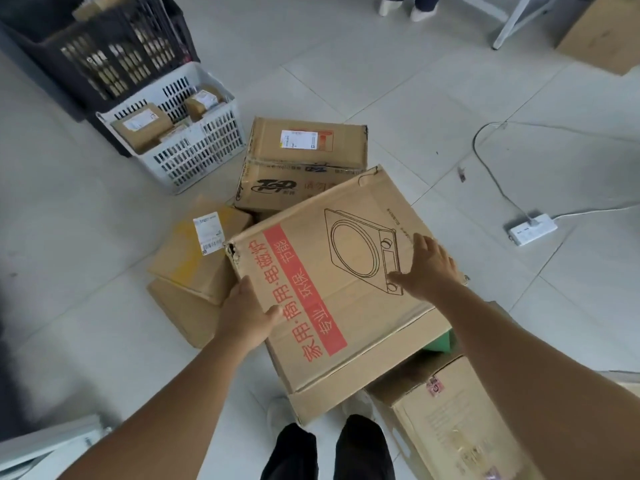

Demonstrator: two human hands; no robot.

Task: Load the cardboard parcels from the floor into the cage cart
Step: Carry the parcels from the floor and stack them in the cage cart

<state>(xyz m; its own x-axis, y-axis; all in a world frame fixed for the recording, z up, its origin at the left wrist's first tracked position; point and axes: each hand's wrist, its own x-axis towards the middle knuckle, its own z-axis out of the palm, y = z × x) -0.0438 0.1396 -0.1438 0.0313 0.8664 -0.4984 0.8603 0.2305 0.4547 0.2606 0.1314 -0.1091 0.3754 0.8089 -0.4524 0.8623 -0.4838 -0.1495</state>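
Note:
A large flat cardboard box (343, 271) with a red stripe and a cooker drawing lies tilted in front of me. My left hand (247, 313) grips its left edge, thumb on top. My right hand (427, 268) lies flat on its top face near the right edge, fingers spread. Behind it sits a labelled parcel (304, 164). To the left lie a parcel with yellow tape (197, 258) and a plain one (183, 313) under it. Another carton (450, 420) stands at the lower right. The dark cage cart (104, 50) stands at the far left.
A white plastic basket (194, 157) with small parcels stands in front of the cart. A white power strip (531, 230) and its cable lie on the tiled floor to the right. Another person's feet (405, 8) show at the top. A brown box (602, 39) sits at the top right.

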